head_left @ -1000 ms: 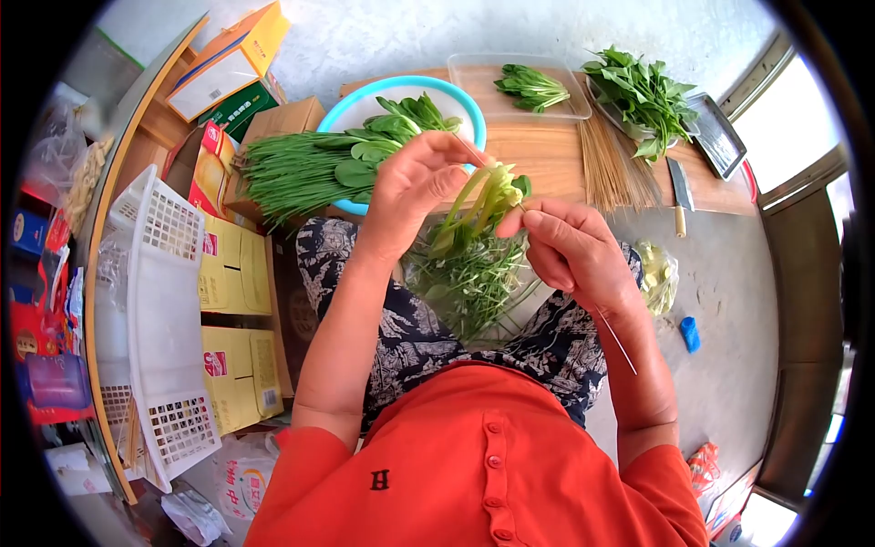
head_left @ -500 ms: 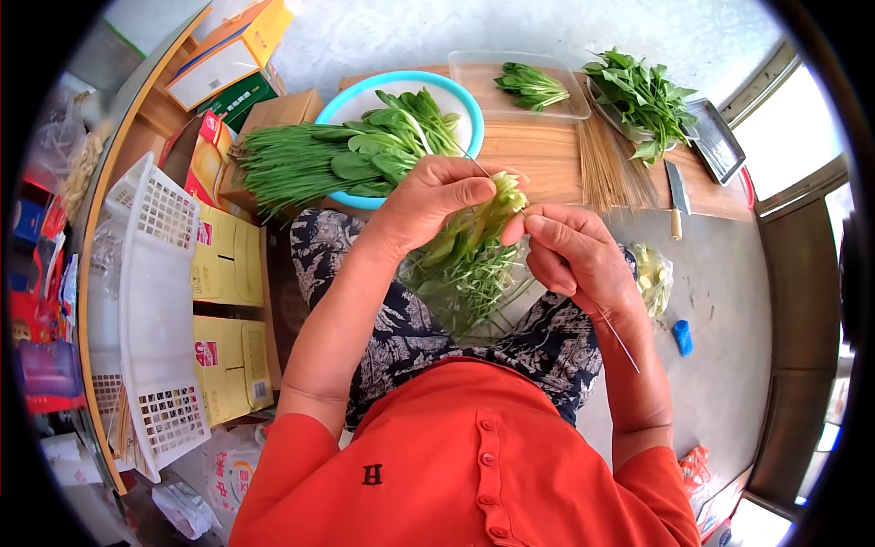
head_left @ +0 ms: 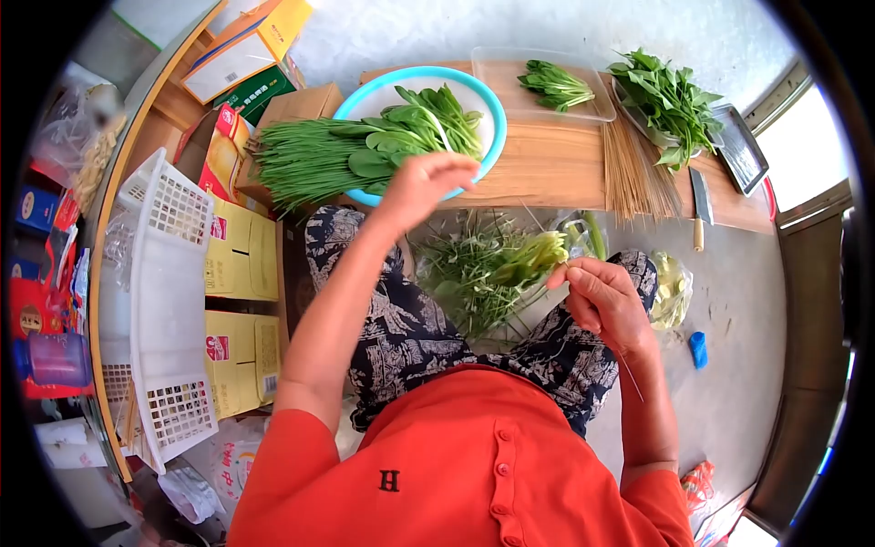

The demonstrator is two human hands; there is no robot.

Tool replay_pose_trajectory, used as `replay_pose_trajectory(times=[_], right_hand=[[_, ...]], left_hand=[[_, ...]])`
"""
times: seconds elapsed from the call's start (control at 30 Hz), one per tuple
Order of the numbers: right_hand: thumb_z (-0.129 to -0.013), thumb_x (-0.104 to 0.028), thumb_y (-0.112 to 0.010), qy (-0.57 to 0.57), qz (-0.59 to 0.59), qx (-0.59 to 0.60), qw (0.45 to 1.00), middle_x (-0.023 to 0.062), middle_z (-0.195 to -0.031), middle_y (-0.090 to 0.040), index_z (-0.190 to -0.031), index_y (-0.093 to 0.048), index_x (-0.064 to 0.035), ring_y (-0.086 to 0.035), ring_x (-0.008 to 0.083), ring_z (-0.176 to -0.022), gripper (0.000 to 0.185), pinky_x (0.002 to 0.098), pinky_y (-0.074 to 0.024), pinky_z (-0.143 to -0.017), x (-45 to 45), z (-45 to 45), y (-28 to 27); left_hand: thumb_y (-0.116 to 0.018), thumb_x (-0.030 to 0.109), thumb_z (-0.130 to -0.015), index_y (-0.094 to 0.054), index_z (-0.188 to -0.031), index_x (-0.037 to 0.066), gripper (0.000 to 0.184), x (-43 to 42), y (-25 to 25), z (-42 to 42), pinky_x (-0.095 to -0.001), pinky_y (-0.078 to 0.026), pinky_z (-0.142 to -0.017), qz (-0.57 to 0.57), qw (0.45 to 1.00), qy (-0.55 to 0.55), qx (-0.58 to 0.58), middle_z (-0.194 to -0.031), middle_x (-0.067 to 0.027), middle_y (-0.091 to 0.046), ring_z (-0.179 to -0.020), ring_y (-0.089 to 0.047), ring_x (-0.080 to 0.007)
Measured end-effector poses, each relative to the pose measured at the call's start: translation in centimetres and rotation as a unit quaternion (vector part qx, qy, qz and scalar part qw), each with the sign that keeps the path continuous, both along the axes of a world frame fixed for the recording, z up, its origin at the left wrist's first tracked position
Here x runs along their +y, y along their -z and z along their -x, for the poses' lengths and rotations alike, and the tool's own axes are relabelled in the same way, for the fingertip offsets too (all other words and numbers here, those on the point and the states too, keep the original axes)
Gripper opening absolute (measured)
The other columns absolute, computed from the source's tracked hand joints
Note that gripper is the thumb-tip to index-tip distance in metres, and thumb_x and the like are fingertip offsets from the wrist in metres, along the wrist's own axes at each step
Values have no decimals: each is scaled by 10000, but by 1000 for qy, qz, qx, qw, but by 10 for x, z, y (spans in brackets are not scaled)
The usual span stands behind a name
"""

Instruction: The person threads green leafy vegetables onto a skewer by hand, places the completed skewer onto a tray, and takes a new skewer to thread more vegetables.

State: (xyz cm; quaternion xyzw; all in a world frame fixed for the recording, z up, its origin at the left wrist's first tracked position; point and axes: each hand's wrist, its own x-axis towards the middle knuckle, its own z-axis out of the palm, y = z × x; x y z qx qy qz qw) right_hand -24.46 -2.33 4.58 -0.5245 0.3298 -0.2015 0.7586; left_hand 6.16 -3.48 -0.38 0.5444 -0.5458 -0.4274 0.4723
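Bunch of pale-green leafy vegetable (head_left: 533, 260), just right of frame centre: presumably light, soft, easily bruised, best held by its thin, straight skewer (head_left: 631, 376); stem ends yellowish, leaves trailing left. Right hand (head_left: 602, 296): pinched on skewer, beside stems. Left hand (head_left: 424, 187), upper centre: fingers loosely parted, no visible load, near round white basin with blue rim (head_left: 499, 137).

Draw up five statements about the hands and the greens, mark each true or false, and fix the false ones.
1. The right hand holds a thin skewer. True.
2. The left hand grips a bunch of greens. False: nothing shows in it.
3. A bunch of leaves lies in the clear tray. True.
4. The basin has a red rim. False: its rim is blue.
5. The knife's handle sticks out past the table's edge. True.
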Motion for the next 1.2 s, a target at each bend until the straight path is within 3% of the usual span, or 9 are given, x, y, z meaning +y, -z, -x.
replay_pose_trajectory(times=[0.1,0.2,0.3,0.4,0.57,0.67,0.77,1.03,1.2], right_hand=[[-1002,-172,-454,33,-19,-2,999,-49,-470,-363,-971,-639,21,-299,38,-389,270,203,-241,-383,-3,12,13],[-1005,-175,-446,51,-27,-4,998,-48,-469,-364,-967,-638,17,-293,38,-388,275,202,-238,-381,-7,19,21],[-1007,-178,-441,70,-30,-5,997,-50,-469,-364,-970,-634,14,-288,38,-391,275,203,-234,-383,-12,22,30],[-1008,-180,-440,79,-47,-16,996,-52,-471,-366,-976,-631,11,-289,37,-396,273,203,-233,-387,-18,23,37],[-1006,-187,-448,82,-73,-15,994,-50,-477,-370,-983,-631,10,-292,38,-403,270,202,-233,-392,-25,25,46],[-1006,-183,-448,88,-82,-11,993,-50,-480,-371,-983,-631,12,-292,38,-405,268,202,-231,-392,-29,28,51],[-1006,-177,-446,90,-92,-7,992,-50,-480,-372,-982,-631,10,-291,37,-405,264,202,-227,-392,-32,29,55],[-1006,-183,-446,87,-90,3,992,-56,-479,-372,-973,-633,6,-296,34,-405,268,204,-229,-391,-36,25,57],[-1005,-184,-449,76,-76,-2,994,-59,-480,-365,-971,-633,4,-288,33,-406,265,208,-227,-388,-35,21,59]], left_hand=[[-604,84,-873,-695,-963,-8,158,-32,8,-51,-261,-505,-779,51,975,-105,-189,-884,-44,-708,-837,-640,-99],[-607,102,-867,-697,-976,18,164,-66,6,-66,-289,-512,-760,52,958,-80,-272,-892,-65,-715,-823,-661,-133],[-603,118,-851,-692,-961,50,158,-104,18,-58,-371,-516,-764,111,909,-7,-401,-916,-124,-694,-847,-663,-283],[-571,68,-845,-677,-965,47,162,-138,40,-49,-434,-501,-804,82,862,34,-499,-958,-134,-679,-923,-634,-329],[-555,29,-840,-665,-1030,88,226,-177,70,-41,-432,-481,-860,3,752,128,-646,-1059,-135,-638,-1019,-598,-336],[-494,-17,-843,-658,-1042,111,289,-190,88,-43,-486,-350,-1041,-26,703,176,-689,-1106,-89,-602,-1141,-522,-274],[-498,-20,-838,-652,-1072,122,314,-199,91,-44,-537,-289,-1085,-40,649,183,-738,-1123,-78,-584,-1184,-491,-259],[-629,82,-802,-659,-1024,158,236,-193,72,-61,-468,-342,-985,-30,676,173,-716,-1074,-61,-604,-1096,-520,-247],[-631,217,-848,-651,-980,120,165,-191,60,-88,-452,-371,-885,17,787,124,-604,-942,-86,-661,-978,-577,-278]])
